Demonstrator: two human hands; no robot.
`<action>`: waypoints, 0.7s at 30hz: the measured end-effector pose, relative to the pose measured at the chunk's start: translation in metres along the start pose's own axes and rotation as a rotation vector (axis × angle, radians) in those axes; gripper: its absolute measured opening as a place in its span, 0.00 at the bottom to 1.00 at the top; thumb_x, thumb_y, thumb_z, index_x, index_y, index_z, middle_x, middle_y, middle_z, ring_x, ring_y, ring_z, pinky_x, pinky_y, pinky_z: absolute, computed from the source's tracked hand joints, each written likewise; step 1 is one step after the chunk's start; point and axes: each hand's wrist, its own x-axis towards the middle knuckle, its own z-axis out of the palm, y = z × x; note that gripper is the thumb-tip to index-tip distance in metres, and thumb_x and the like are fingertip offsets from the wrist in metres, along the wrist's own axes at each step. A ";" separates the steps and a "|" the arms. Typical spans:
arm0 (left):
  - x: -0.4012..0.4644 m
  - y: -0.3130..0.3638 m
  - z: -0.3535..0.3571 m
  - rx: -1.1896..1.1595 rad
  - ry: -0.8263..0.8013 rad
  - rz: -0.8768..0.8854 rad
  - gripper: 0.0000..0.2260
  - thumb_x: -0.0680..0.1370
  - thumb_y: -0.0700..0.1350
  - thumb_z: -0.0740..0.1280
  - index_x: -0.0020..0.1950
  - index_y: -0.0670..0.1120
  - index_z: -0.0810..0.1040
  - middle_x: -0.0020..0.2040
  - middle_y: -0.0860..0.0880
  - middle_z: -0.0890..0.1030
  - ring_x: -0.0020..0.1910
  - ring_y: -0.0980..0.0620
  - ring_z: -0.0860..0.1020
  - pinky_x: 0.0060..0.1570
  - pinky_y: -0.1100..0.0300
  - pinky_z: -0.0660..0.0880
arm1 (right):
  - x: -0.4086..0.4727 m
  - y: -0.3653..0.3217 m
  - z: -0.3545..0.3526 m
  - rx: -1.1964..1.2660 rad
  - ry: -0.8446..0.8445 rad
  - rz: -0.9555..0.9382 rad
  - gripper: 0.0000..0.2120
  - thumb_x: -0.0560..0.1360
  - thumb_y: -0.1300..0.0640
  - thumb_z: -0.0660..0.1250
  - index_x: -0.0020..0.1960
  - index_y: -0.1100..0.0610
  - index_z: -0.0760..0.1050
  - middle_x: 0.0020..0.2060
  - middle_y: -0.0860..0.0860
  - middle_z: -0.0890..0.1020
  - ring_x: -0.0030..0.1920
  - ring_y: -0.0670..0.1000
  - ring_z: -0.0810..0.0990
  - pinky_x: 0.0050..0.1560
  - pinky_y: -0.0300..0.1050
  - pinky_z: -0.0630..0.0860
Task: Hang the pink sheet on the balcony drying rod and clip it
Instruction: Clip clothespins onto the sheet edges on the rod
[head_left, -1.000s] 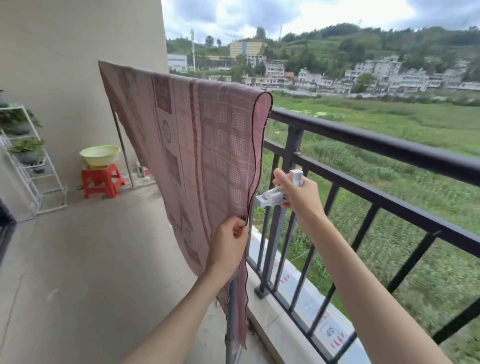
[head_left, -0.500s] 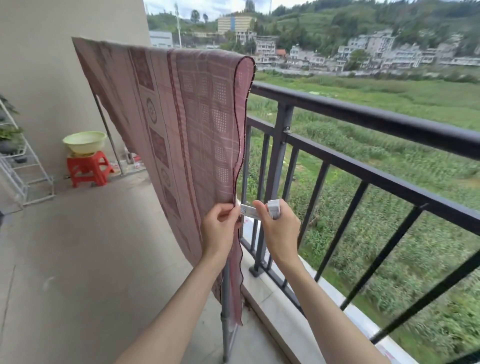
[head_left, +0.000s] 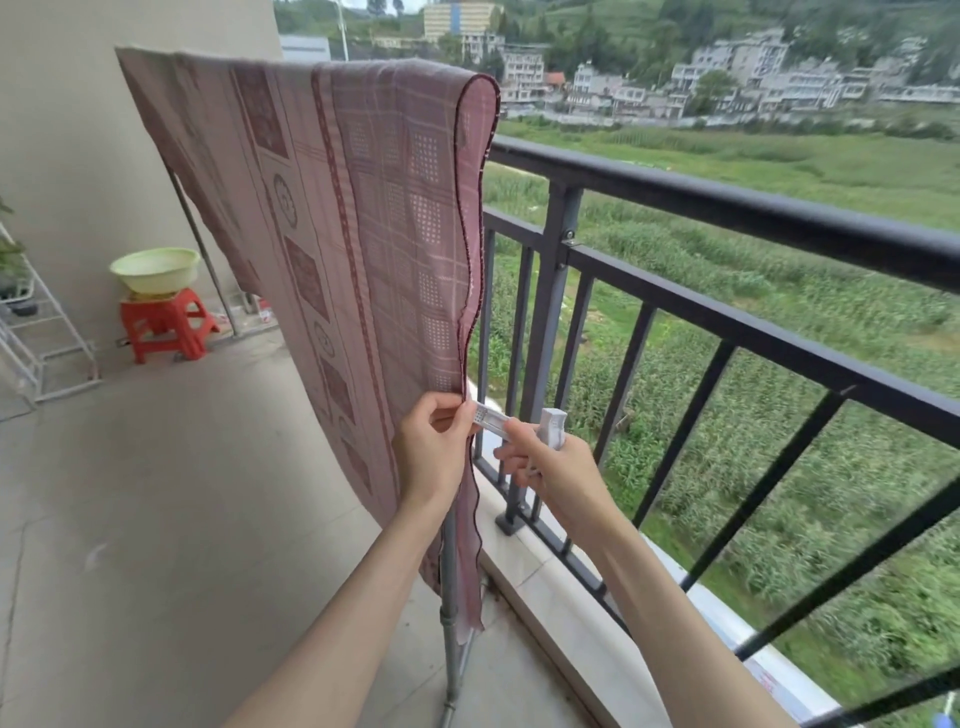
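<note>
Two hands at sheet edge | left hand (head_left: 434, 447) pinches pink sheet (head_left: 363, 249) steady | right hand (head_left: 558, 470) squeezes white clothespin (head_left: 519, 427) (mouth touching hem) to clip it

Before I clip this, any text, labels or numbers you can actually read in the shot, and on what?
None can be read.
White clip in the right hand: a small patch of dots near its tip, no legible letters.
White strip outside the railing, lower right: red marks, too blurred to read.
Pink sheet: woven patterns only, no words.
</note>
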 end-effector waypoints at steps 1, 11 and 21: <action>0.000 0.001 0.000 0.011 0.000 0.015 0.10 0.74 0.41 0.69 0.36 0.55 0.75 0.36 0.53 0.80 0.41 0.50 0.80 0.48 0.54 0.78 | -0.001 -0.001 -0.002 -0.081 0.002 0.018 0.09 0.74 0.52 0.68 0.43 0.58 0.79 0.30 0.53 0.80 0.28 0.46 0.72 0.32 0.38 0.69; -0.014 0.001 0.007 0.054 0.152 0.073 0.01 0.75 0.40 0.67 0.45 0.43 0.77 0.37 0.56 0.77 0.38 0.61 0.75 0.37 0.78 0.69 | -0.007 -0.018 -0.016 -0.507 0.099 -0.259 0.13 0.72 0.55 0.71 0.38 0.66 0.78 0.27 0.52 0.76 0.26 0.45 0.68 0.29 0.37 0.64; -0.023 -0.004 0.017 0.130 0.181 0.258 0.04 0.74 0.33 0.66 0.47 0.37 0.80 0.43 0.48 0.76 0.38 0.62 0.74 0.41 0.79 0.67 | -0.006 -0.040 0.008 -0.833 0.166 -0.524 0.21 0.73 0.48 0.69 0.35 0.67 0.73 0.25 0.56 0.72 0.27 0.52 0.64 0.27 0.44 0.60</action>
